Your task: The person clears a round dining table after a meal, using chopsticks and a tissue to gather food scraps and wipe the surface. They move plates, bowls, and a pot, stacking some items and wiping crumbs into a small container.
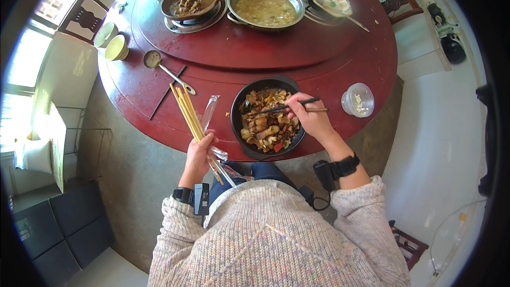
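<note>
In my left hand [200,156] is a bundle of light wooden chopsticks [186,109] together with a clear plastic wrapper [209,108]. The bundle tilts up over the near edge of the table. My right hand [308,116] grips a pair of chopsticks [275,109], one dark and one brownish. Their tips reach into the food in a black pot [235,127]. That food [265,125] is a stir-fry of browned pieces with some red pepper. The pot stands at the table's near edge, below my right hand.
The round red table [191,56] has a raised turntable [259,54]. On it stand a steel pot of soup [231,8], a brown bowl of stew [164,0] and a patterned dish [336,0]. A ladle [171,72] crosses a dark chopstick [161,101]. Two bowls [116,48] sit left, a plastic tub [350,105] right.
</note>
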Tool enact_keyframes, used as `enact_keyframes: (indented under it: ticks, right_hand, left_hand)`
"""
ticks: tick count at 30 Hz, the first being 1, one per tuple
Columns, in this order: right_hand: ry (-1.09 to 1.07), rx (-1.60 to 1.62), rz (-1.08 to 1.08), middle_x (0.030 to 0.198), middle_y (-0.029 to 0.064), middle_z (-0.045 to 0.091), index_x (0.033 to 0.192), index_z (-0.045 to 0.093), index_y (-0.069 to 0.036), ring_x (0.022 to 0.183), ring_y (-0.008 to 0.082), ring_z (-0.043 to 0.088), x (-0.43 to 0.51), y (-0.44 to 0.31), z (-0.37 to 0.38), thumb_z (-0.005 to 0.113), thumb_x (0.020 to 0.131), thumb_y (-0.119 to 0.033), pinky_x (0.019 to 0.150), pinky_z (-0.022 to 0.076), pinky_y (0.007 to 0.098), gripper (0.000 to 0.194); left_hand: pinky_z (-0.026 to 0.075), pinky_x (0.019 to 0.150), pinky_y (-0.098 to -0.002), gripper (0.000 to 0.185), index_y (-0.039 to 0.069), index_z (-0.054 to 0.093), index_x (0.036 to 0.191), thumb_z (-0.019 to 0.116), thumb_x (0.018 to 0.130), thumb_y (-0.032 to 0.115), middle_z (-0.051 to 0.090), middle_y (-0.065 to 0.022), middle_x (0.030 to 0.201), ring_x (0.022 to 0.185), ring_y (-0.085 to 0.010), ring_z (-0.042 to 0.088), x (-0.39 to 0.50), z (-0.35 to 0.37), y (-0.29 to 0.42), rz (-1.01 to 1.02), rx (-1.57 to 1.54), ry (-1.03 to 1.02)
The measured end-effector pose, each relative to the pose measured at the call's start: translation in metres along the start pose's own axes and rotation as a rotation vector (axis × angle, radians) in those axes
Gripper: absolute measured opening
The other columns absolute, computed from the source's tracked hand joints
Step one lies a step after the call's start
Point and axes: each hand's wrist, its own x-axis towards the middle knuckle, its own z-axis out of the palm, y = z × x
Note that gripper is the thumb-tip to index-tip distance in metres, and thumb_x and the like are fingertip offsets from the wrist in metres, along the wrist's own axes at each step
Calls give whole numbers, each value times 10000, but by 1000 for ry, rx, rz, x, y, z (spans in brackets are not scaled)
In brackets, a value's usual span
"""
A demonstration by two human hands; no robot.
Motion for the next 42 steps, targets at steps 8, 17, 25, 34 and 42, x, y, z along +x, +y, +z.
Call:
enact_keyframes:
  ticks: [8,17,25,34,42]
  right_hand:
    - [-27,-75,73,755,61,611,816,612,21,585,105,579,-27,-51,-30,569,865,-119,535,459,226,154]
    - [-70,-79,-80,740,42,593,823,595,-24,626,110,571,-17,-24,19,591,845,-113,569,456,242,91]
    - [135,-54,53,738,66,613,864,601,11,601,106,598,-18,-17,-44,532,907,-138,549,482,222,170]
    - [-45,-2,109,726,50,596,806,595,-3,598,107,589,-56,-52,-36,573,863,-89,545,469,224,105]
    - [-120,-15,72,727,45,577,799,601,-14,654,114,557,-44,-15,-7,612,830,-94,591,436,254,87]
  left_hand:
    - [339,442,-174,185,48,556,1017,572,867,155,577,-5,748,528,-39,423,5,-4,1,10,-11,-1]
    - [318,437,-171,177,51,552,1009,577,862,147,575,-6,754,510,-36,393,-3,2,2,-7,-16,18]
    - [316,439,-167,183,54,555,1017,575,872,164,585,-8,765,533,-31,426,-5,-4,-9,-2,-41,38]
    - [323,435,-176,175,60,543,1007,576,872,167,569,5,746,519,-28,399,-10,10,-1,-3,-28,4]
    - [318,420,-178,182,60,542,1004,584,871,177,571,7,730,504,-27,397,-9,22,0,-16,13,8]
